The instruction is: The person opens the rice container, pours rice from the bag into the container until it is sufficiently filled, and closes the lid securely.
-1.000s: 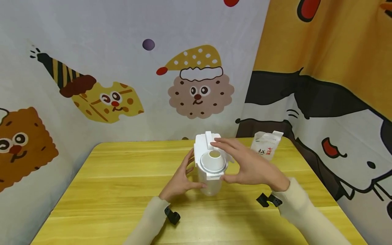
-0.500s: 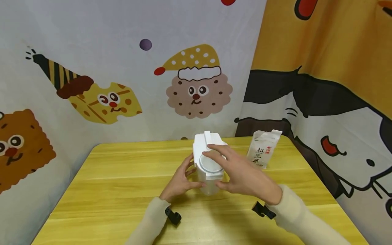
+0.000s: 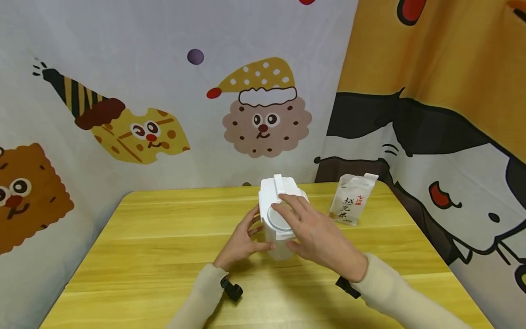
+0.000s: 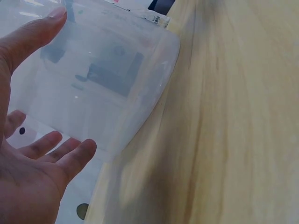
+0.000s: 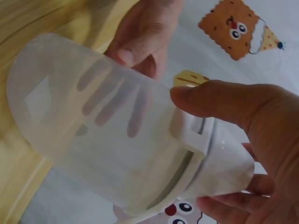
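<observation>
A translucent storage container with a white lid stands upright at mid-table. My left hand grips its left side, thumb at the front and fingers behind; these fingers show through the wall of the body in the right wrist view. On the lid is a white tapered spout piece. My right hand reaches over it from the right, fingers curled round its far side. In the right wrist view the thumb lies at the front tab of the lid. From above, that hand hides much of the spout piece.
Back right on the wooden table a white rice bag with red and black lettering stands upright. Cartoon-printed curtains hang close behind the table and along its right side.
My right hand has come left and down over the spout piece, whose open top showed earlier. More of the rice bag is uncovered. My left hand keeps its place on the container.
</observation>
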A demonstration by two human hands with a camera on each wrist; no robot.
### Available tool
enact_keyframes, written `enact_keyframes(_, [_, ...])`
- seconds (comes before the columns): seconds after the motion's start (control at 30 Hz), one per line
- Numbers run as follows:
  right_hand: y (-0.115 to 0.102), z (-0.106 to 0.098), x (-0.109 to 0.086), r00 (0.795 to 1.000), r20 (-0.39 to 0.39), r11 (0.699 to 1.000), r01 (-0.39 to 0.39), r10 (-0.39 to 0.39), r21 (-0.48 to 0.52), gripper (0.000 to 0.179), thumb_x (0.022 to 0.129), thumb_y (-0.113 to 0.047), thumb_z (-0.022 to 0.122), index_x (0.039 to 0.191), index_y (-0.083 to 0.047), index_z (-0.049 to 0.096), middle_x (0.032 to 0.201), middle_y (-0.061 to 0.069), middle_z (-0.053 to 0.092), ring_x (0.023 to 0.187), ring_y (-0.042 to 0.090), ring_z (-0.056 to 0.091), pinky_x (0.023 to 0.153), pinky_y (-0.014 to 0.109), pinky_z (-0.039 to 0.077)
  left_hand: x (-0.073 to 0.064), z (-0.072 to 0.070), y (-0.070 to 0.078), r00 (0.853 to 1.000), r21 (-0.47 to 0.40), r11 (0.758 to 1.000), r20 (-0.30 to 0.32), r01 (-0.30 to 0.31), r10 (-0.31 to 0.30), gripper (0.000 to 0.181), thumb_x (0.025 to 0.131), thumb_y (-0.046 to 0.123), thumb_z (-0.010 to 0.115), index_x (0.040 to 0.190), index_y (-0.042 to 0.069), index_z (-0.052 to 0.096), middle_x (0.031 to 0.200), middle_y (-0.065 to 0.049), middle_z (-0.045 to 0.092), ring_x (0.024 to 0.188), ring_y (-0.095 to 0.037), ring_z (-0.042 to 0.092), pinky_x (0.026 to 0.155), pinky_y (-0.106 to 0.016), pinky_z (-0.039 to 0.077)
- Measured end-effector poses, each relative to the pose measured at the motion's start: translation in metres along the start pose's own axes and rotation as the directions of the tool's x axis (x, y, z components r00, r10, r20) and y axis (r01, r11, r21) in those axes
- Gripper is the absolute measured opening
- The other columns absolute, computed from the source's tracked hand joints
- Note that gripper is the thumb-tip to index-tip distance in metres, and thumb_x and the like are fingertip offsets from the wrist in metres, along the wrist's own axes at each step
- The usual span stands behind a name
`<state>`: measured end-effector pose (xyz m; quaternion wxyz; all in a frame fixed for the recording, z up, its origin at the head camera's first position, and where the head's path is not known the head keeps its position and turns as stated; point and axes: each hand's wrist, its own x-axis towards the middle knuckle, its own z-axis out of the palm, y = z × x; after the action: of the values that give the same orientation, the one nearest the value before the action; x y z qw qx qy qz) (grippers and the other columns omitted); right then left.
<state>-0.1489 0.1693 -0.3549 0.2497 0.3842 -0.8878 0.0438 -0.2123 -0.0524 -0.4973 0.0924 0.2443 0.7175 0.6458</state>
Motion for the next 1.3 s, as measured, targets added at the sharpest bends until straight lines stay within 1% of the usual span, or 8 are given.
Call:
enact_keyframes(0.17, [-0.003, 0.005, 0.001, 0.999, -0.047, 0.994, 0.016, -0.022, -0.112, 0.086, 0.065, -0.028, 0.093, 0.138, -0.007, 0.054, 0.142, 0.018, 0.055, 0.127, 0.032, 0.057, 0.088, 0.035, 0.064, 0.0, 0.0, 0.002, 1.0, 0.002, 1.0, 0.001, 0.021, -0.021, 0.113, 0.076, 0.013, 0.092, 0.159, 0.045, 0.022, 0.163, 0.013, 0.034, 0.15, -0.02, 0.038, 0.121, -0.045, 0.042])
enact_keyframes(0.33, [-0.006, 0.01, 0.001, 0.997, -0.064, 0.978, 0.037, -0.051, -0.203, 0.084, 0.068, -0.03, 0.091, 0.138, -0.002, 0.054, 0.142, 0.023, 0.056, 0.125, 0.036, 0.058, 0.086, 0.036, 0.065, -0.001, -0.001, 0.003, 1.0, 0.006, 1.0, -0.001, 0.019, -0.019, 0.113, 0.077, 0.012, 0.092, 0.16, 0.043, 0.022, 0.161, 0.01, 0.036, 0.149, -0.02, 0.039, 0.121, -0.046, 0.042])
enact_keyframes(0.53, [-0.009, 0.01, 0.002, 0.997, -0.05, 0.968, 0.042, -0.056, -0.249, 0.085, 0.069, -0.025, 0.088, 0.14, 0.003, 0.052, 0.143, 0.027, 0.055, 0.126, 0.04, 0.058, 0.091, 0.04, 0.063, 0.0, -0.001, 0.003, 1.0, 0.0, 1.0, -0.008, 0.008, -0.008, 0.113, 0.076, 0.012, 0.092, 0.16, 0.043, 0.023, 0.159, 0.009, 0.039, 0.148, -0.019, 0.041, 0.121, -0.045, 0.042])
enact_keyframes(0.67, [-0.011, 0.011, 0.002, 0.997, -0.054, 0.964, 0.041, -0.057, -0.264, 0.082, 0.07, -0.023, 0.088, 0.138, 0.004, 0.052, 0.141, 0.028, 0.057, 0.123, 0.041, 0.06, 0.085, 0.038, 0.065, 0.001, -0.001, 0.002, 1.0, -0.001, 1.0, -0.008, 0.022, -0.022, 0.112, 0.076, 0.012, 0.092, 0.159, 0.045, 0.023, 0.158, 0.011, 0.04, 0.147, -0.017, 0.041, 0.121, -0.044, 0.043])
enact_keyframes(0.87, [-0.013, 0.013, 0.004, 0.993, -0.095, 0.962, 0.037, -0.065, -0.271, 0.055, 0.082, -0.011, 0.069, 0.133, 0.007, 0.056, 0.136, 0.031, 0.06, 0.118, 0.042, 0.064, 0.077, 0.037, 0.066, 0.0, -0.001, 0.0, 1.0, 0.006, 1.0, -0.013, 0.018, -0.018, 0.113, 0.076, 0.011, 0.092, 0.159, 0.045, 0.024, 0.158, 0.01, 0.04, 0.147, -0.018, 0.041, 0.121, -0.045, 0.043])
enact_keyframes(1.0, [-0.016, 0.015, 0.005, 0.993, -0.097, 0.956, 0.043, -0.074, -0.29, 0.046, 0.088, -0.008, 0.057, 0.131, 0.009, 0.056, 0.134, 0.034, 0.059, 0.117, 0.046, 0.064, 0.075, 0.038, 0.067, 0.0, -0.001, -0.001, 1.0, 0.011, 1.0, -0.02, 0.016, -0.016, 0.113, 0.076, 0.009, 0.092, 0.159, 0.045, 0.025, 0.157, 0.009, 0.042, 0.147, -0.019, 0.042, 0.12, -0.044, 0.043])
enact_keyframes(1.13, [-0.018, 0.016, 0.006, 0.993, -0.067, 0.923, 0.063, -0.095, -0.38, 0.046, 0.092, -0.016, 0.059, 0.129, 0.011, 0.057, 0.132, 0.037, 0.06, 0.116, 0.048, 0.065, 0.085, 0.041, 0.065, 0.0, -0.001, -0.001, 1.0, 0.014, 1.0, -0.022, 0.016, -0.016, 0.112, 0.075, 0.01, 0.092, 0.158, 0.045, 0.025, 0.156, 0.008, 0.043, 0.146, -0.019, 0.042, 0.12, -0.044, 0.043])
enact_keyframes(1.3, [-0.021, 0.018, 0.007, 0.993, -0.042, 0.877, 0.077, -0.11, -0.474, 0.064, 0.087, -0.037, 0.075, 0.127, 0.011, 0.059, 0.129, 0.037, 0.062, 0.113, 0.048, 0.067, 0.095, 0.045, 0.062, 0.001, -0.002, -0.001, 1.0, 0.009, 1.0, -0.024, 0.012, -0.012, 0.113, 0.074, 0.012, 0.094, 0.158, 0.044, 0.025, 0.155, 0.007, 0.044, 0.146, -0.019, 0.043, 0.12, -0.044, 0.044])
